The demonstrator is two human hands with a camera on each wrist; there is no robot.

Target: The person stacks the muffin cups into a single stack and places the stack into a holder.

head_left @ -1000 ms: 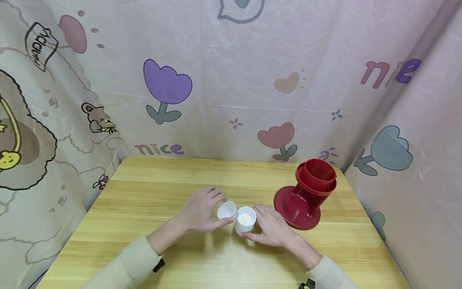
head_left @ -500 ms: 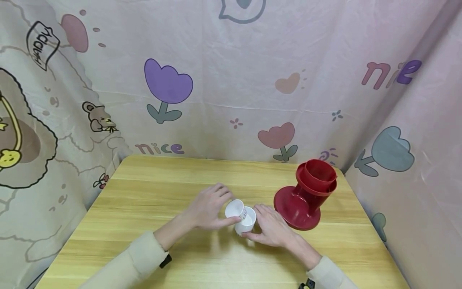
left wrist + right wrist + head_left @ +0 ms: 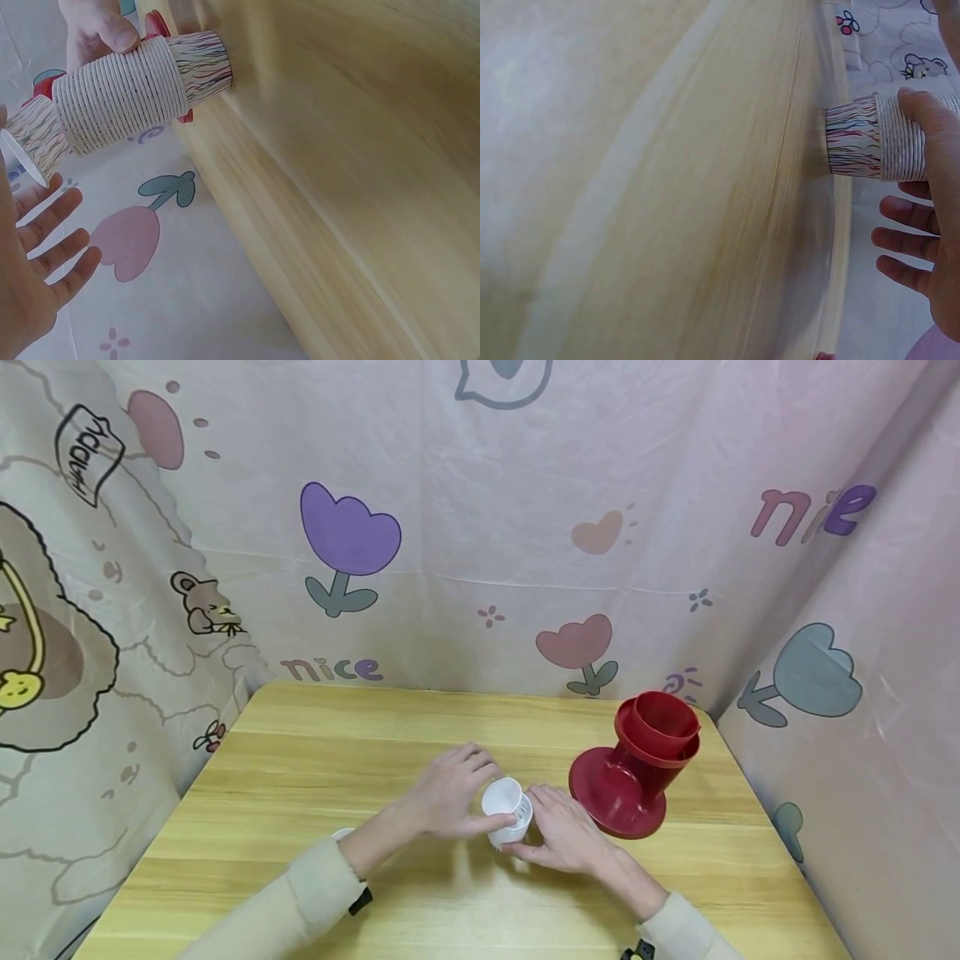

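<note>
Nested paper cups [image 3: 120, 94] with thin coloured streaks stand upright on the table as one tall stack. My right hand [image 3: 566, 831] grips it from the right side; in the right wrist view the thumb lies along the stacked rims, and the hand [image 3: 945, 187] is cut off by the frame edge. A single paper cup [image 3: 498, 796] is in my left hand [image 3: 457, 795], pinched at its rim between thumb and fingers. It leans over the stack, its bottom reaching into the top cup. In the left wrist view several fingers [image 3: 49, 217] spread out below that tilted cup.
Behind and right of the hands stands a red pedestal [image 3: 618, 793] with a wide round base and a red cup [image 3: 663, 724] on top. A white rim [image 3: 342, 833] peeks out behind the left sleeve. Printed curtains [image 3: 465, 635] border the wooden table [image 3: 337, 727].
My left hand has moved right with its paper cup, bringing the cup from beside the stack to over its mouth. The right hand stays on the stack. A white rim now shows behind the left sleeve.
</note>
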